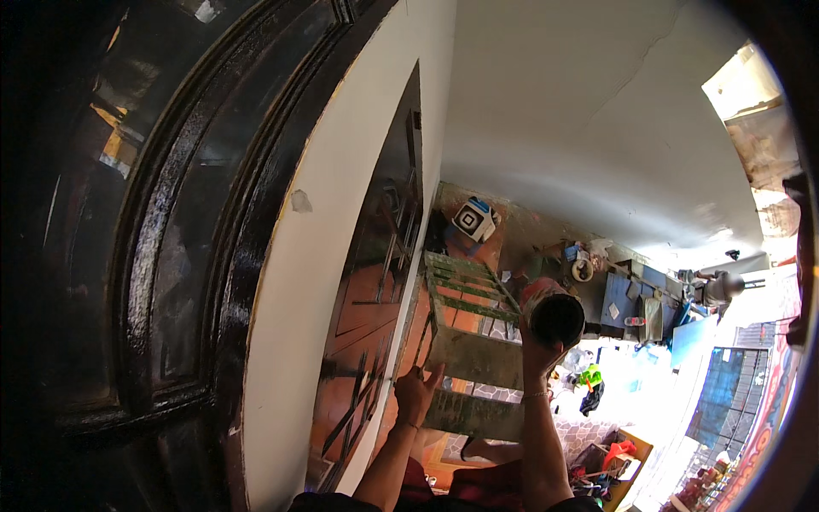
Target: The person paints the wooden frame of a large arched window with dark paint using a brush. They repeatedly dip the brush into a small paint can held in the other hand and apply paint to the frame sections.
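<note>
Looking down from high up, we are seeing our two forearms coming in from six o'clock. Our left hand (416, 394) is resting with fingers spread and partly curled against the left rail of a green ladder (471, 350), touching the wood near the wall. Our right hand (539, 354) is gripping a can (556, 317) from below, fingers wrapped round its side; the can's dark open mouth is facing us, at about one o'clock from the left hand and just beside the ladder's right rail. A thin bracelet is showing on that wrist.

The ladder is running from the hands away toward twelve o'clock, its paint worn and stained. At nine o'clock from the hands, a white wall (341, 256) is standing between a glossy black door (171, 256), filling the left of the view, and a darker panel (375, 290) nearer the ladder. Beyond the ladder's far end, at twelve o'clock, a white box (474, 219) is sitting on the floor. At three o'clock, a cluttered bench (627, 299) is lying well apart from the hands, with bright daylight washing out the ground past it.
</note>
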A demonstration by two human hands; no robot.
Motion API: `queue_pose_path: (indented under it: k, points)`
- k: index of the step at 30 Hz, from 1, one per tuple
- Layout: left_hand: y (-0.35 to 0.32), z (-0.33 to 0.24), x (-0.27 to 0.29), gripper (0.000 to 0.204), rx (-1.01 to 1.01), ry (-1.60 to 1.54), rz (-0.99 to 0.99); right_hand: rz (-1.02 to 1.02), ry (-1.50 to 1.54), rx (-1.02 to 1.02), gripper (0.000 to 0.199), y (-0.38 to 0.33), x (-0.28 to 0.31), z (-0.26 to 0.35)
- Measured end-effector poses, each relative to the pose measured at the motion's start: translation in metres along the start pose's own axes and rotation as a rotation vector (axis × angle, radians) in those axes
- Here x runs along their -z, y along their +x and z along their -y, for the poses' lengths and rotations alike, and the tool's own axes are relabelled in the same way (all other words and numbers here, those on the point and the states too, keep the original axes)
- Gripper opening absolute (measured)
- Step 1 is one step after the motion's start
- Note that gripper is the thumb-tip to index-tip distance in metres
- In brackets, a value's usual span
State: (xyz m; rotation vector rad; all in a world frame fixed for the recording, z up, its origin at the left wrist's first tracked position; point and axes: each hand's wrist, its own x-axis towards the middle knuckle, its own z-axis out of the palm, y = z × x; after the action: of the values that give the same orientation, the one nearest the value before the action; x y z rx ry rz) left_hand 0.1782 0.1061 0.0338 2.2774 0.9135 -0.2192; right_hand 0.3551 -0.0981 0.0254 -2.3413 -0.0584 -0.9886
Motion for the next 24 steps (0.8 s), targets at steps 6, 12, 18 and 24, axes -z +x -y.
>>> queue_pose_path:
  k: [6, 12, 18, 24]
  points:
    - [-0.002, -0.006, 0.011, 0.080, -0.004, -0.061, 0.086, 0.099, 0.122, -0.140, 0.103, -0.002, -0.023, 0.003]
    - [-0.007, 0.025, -0.029, 0.063, 0.035, -0.027, 0.078, 0.213, 0.083, -0.097, 0.102, -0.001, -0.032, 0.004]
    - [0.008, 0.068, -0.083, 0.045, -0.113, -0.143, -0.101, 0.130, 0.140, -0.130, 0.100, 0.020, -0.041, 0.028]
    - [-0.003, 0.032, -0.050, 0.047, -0.019, -0.182, -0.077, 0.101, 0.175, -0.157, 0.098, 0.027, -0.031, 0.039]
